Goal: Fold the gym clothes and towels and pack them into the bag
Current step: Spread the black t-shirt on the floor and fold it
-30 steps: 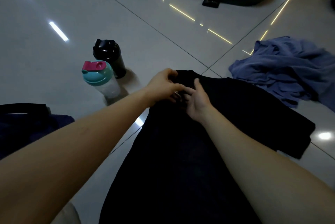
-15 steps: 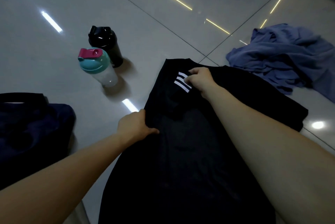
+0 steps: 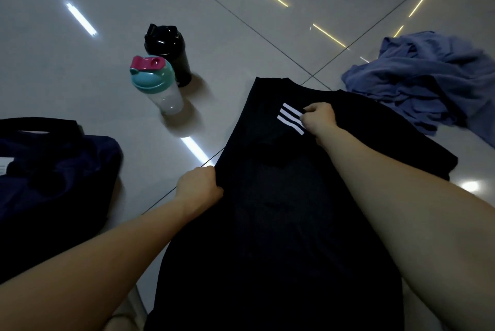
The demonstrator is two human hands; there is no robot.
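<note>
On glossy white floor tiles (image 3: 80, 76), spread at centre frame: black shirt (image 3: 281, 223) with three white stripes (image 3: 290, 117) near the collar, left edge gripped by left hand (image 3: 199, 186), fabric beside stripes pinched by right hand (image 3: 320, 119)

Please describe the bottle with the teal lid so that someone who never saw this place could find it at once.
Find the black shirt spread on the pale tiled floor; left of its upper end two bottles stand upright, close together. The nearer one is it: a clear bottle with a teal lid and pink cap, unlike the black bottle behind it.
</note>
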